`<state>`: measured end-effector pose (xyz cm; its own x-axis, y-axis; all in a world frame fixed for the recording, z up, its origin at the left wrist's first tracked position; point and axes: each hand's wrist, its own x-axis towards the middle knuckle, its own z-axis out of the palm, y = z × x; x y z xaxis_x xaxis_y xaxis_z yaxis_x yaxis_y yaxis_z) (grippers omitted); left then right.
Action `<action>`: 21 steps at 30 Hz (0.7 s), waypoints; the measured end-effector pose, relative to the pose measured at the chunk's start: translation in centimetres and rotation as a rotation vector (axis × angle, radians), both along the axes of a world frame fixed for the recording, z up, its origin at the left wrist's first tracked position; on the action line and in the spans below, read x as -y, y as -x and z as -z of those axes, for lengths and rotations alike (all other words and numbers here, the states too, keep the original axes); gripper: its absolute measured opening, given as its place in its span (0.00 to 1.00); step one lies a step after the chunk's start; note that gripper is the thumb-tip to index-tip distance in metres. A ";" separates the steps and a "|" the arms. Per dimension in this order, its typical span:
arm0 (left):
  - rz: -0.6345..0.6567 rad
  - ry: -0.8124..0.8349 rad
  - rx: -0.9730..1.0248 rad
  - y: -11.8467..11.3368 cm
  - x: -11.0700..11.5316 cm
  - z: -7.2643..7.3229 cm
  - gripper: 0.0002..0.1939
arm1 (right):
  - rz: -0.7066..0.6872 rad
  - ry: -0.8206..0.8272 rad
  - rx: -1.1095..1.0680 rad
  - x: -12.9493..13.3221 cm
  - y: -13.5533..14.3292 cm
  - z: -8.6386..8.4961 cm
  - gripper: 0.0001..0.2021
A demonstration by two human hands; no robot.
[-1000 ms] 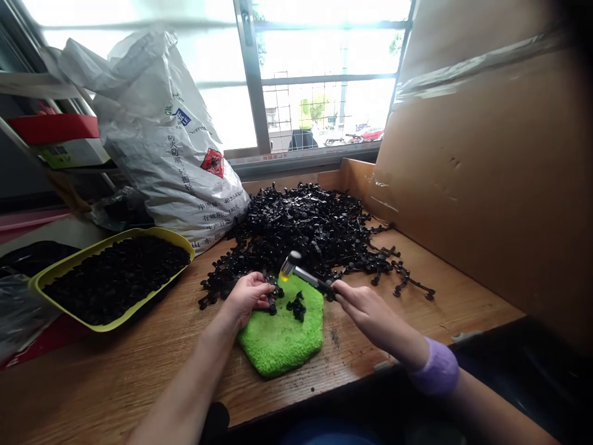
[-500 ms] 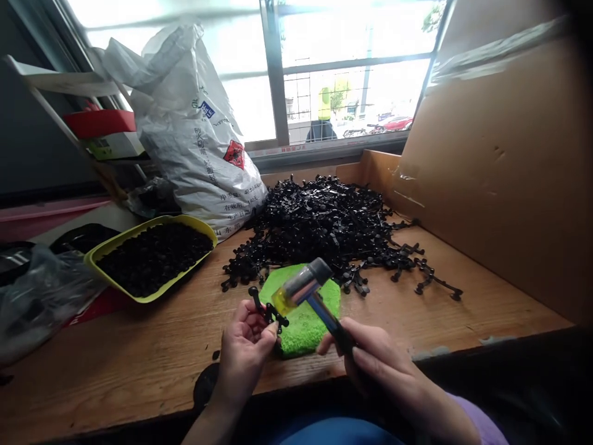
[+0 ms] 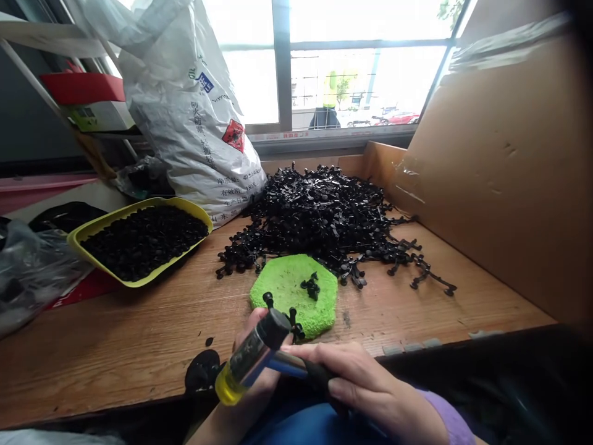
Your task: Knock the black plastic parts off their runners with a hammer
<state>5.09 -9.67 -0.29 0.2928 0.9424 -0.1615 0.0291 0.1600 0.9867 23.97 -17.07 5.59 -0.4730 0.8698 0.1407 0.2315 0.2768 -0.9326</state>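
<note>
My right hand (image 3: 356, 377) is wrapped round the dark handle of a mallet (image 3: 254, 355) with a black face at one end and a yellow face at the other. The mallet head is in front of my left hand (image 3: 259, 377) and hides most of its fingers. From my left hand sticks out a black plastic part (image 3: 293, 321) with knobbed arms. Just beyond lies a green hexagonal pad (image 3: 278, 278), with a few small black pieces (image 3: 311, 285) on it.
A large heap of black parts (image 3: 319, 216) covers the back of the wooden table (image 3: 152, 334). At left stands a yellow tray (image 3: 139, 284) full of small black pieces, beside a white sack (image 3: 185, 123). A cardboard sheet (image 3: 500, 161) leans at right. Black discs (image 3: 202, 371) lie near the front edge.
The mallet has moved left and down toward me, its head now across my left hand. Small black pieces on the pad are now in plain sight. The view has shifted slightly.
</note>
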 end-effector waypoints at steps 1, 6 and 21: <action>-0.002 -0.054 -0.005 0.1 0.1 0.2 0.21 | -0.004 0.067 -0.026 0.0 0.0 0.4 0.20; 0.036 -0.147 0.025 0.8 -0.4 -0.1 0.18 | 0.088 0.113 -0.116 0.4 -1.1 1.5 0.18; -0.027 0.088 0.129 3.6 -3.5 -1.0 0.20 | 0.694 -0.040 0.555 -0.5 -8.5 2.5 0.11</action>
<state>1.51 -6.14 0.68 0.2908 0.9343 -0.2064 -0.1025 0.2449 0.9641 32.47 -16.54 3.08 0.1496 0.9852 0.0838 0.7749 -0.0642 -0.6288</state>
